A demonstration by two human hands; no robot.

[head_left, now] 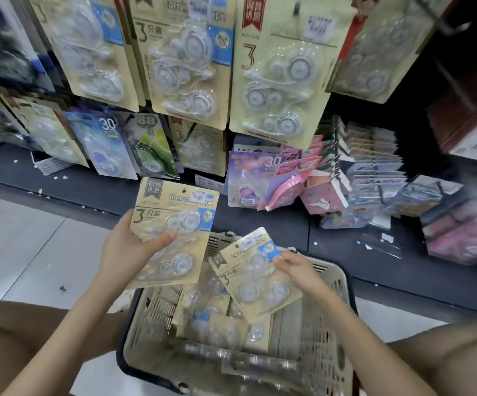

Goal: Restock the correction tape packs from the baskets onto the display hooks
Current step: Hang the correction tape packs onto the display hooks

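Above the basket [157,310], one correction tape pack [174,232] is gripped by the left hand [128,247], thumb across its blister; a second pack [257,278] is pinched at its edge by the right hand [298,271]. Each should be held upright and threaded onto a display hook [297,8] — one at a time. Two packs are held — several more lie in the basket.

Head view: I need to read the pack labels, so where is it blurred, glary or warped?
Head view: the upright pack in the left hand is sharpest, print partly readable; the tilted pack in the right hand is softer; the hanging packs smear and fan outward toward the corners, with glare on their blisters; the basket's near end is blurred.
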